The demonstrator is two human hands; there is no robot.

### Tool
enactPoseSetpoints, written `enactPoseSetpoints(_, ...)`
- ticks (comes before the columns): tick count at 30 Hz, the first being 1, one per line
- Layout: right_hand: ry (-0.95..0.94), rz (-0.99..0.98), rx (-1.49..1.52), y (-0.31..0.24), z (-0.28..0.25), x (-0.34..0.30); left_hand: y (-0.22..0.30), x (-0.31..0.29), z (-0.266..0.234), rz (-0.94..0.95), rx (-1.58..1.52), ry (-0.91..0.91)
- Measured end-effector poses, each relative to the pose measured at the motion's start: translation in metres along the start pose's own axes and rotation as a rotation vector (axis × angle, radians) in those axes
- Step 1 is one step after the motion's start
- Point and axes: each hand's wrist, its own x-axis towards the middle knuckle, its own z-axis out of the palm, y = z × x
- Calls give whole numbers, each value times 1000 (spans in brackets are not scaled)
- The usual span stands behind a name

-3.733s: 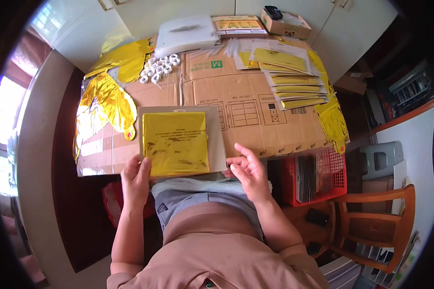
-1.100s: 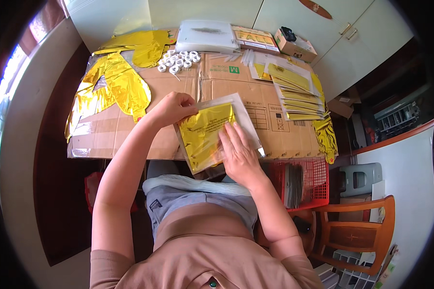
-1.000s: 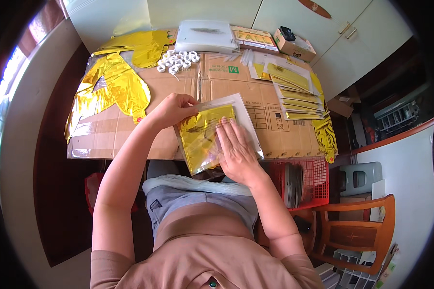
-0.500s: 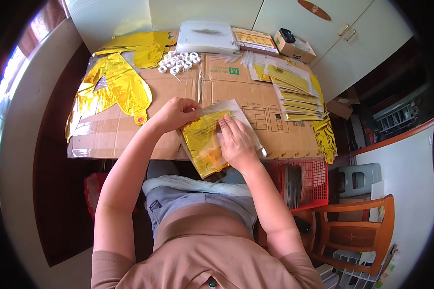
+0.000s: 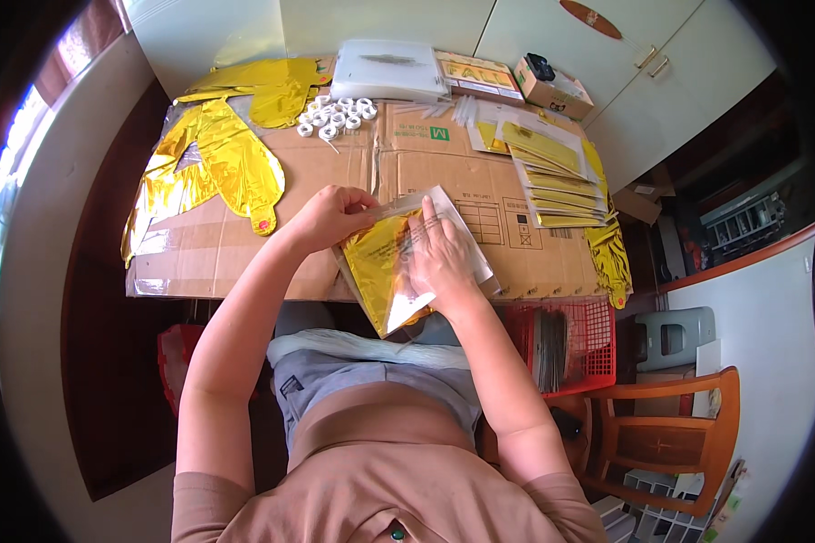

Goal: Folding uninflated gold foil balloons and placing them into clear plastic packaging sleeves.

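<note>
A clear plastic bag (image 5: 469, 237) with a folded gold foil balloon (image 5: 371, 260) lies slanted over the near edge of the cardboard. My left hand (image 5: 340, 217) pinches the bag's upper left edge, fingers closed. My right hand (image 5: 439, 249) lies flat with fingers stretched out, pointing away from me over the gold foil. Clear film with print seems to cover its fingers, so it appears to be inside the bag. A bright, glossy fold of film shows beside its wrist. What lies under the right palm is hidden.
Flat gold foil balloons (image 5: 244, 167) lie at left, white ribbon rolls (image 5: 338, 118) behind. A stack of clear bags (image 5: 391, 77) stands at the back. Filled bags (image 5: 561, 195) overlap at right. Below the table's right side sits a red basket (image 5: 598, 348), near a wooden chair (image 5: 666, 443).
My right hand has shifted slightly up along the bag, its fingers now nearer the upper edge. The film near its wrist has creased into a bright fold. My left hand stays put.
</note>
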Motion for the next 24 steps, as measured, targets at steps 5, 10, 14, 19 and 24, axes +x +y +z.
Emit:
enactPoseSetpoints(5,17,-29,-29,3,-2,1,2,0,0,-13,27,-13)
enactPoseSetpoints(10,7,0,51,3,-3,5,1,-1,1,-30,38,-24)
enactPoseSetpoints(14,18,8,71,4,0,5,2,-1,3,-28,41,-15)
enactPoseSetpoints(19,14,20,49,2,-2,7,-1,-2,4,-12,26,-10)
enactPoseSetpoints(24,-13,16,20,6,3,5,-3,-3,6,8,40,7)
